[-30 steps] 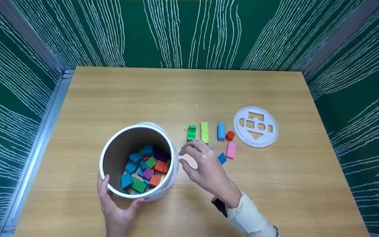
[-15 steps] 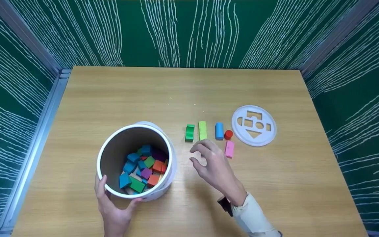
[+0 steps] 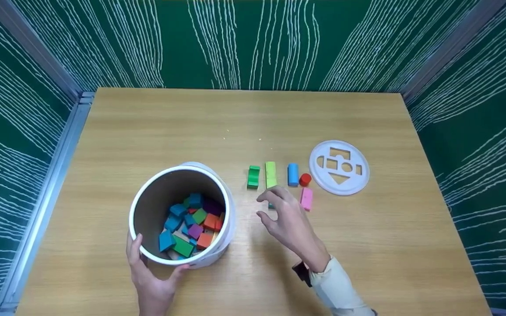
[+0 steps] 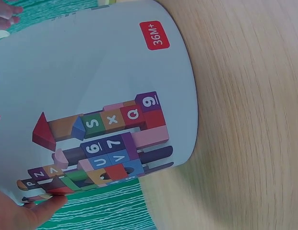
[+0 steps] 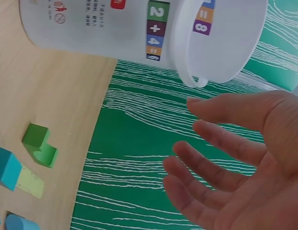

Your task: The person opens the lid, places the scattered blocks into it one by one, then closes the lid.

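Observation:
A white toy-block bucket stands on the table, its open top showing several coloured blocks inside. My left hand holds its near left side, fingers and thumb spread round the wall below the rim. In the left wrist view, printed block pictures cover the bucket. To the right of the bucket, my right hand hovers over the table with loosely bent fingers and nothing between them. Beneath it, a teal block is partly hidden. The right wrist view shows that hand empty.
Beyond my right hand lie a green arch block, a lime bar, a blue cylinder, a red cylinder and a pink bar. A white lid with shaped holes lies right of them.
My right hand has drawn away from the bucket's side to the right, and now covers a blue block seen earlier. The left hand keeps its hold on the bucket.

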Available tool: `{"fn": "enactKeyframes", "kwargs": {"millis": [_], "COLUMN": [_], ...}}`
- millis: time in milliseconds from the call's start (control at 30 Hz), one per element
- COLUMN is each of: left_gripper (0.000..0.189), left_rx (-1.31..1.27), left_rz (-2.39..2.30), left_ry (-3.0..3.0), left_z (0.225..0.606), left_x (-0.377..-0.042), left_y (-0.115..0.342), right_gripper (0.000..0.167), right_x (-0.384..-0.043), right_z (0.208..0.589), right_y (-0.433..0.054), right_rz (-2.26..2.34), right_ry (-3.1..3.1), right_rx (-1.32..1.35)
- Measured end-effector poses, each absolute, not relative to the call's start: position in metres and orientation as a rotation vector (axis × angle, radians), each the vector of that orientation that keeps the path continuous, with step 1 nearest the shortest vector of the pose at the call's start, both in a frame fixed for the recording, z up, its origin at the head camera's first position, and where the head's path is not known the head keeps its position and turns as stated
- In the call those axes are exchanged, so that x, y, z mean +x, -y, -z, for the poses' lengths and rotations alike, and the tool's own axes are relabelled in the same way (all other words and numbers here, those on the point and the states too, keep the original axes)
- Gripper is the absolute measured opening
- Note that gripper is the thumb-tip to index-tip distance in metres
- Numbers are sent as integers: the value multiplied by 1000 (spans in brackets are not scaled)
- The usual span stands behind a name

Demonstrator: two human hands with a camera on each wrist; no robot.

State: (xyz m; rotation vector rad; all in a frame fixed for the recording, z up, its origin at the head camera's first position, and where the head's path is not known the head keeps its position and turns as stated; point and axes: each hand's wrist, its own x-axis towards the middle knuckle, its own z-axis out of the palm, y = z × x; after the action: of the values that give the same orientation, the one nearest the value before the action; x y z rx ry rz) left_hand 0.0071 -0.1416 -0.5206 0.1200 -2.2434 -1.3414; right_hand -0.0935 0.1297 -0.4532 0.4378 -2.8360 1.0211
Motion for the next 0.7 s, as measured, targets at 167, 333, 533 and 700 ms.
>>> {"fn": "enactKeyframes", "kwargs": {"millis": [167,333,533,700], "left_gripper": [100,100,100,100], "left_rx": [57,36,46,56], "left_rz": [1333,1298,1291,1323], "left_ry": [2201,2189,2187,2208], "left_z": [523,526,526,522], "left_x": [6,5,5,6], "left_y": [142,143,143,142], "right_gripper": [25,25,27,29], "right_x": [-97,-100,-106,-112], "right_z": [464,472,481,493], "right_y": [-133,-136,-138,-140], "right_rz": [-986,-981,-1015,-1022], "right_ry": [2794,2806,2892,2939], "right_rx": [454,414,308,236]}}
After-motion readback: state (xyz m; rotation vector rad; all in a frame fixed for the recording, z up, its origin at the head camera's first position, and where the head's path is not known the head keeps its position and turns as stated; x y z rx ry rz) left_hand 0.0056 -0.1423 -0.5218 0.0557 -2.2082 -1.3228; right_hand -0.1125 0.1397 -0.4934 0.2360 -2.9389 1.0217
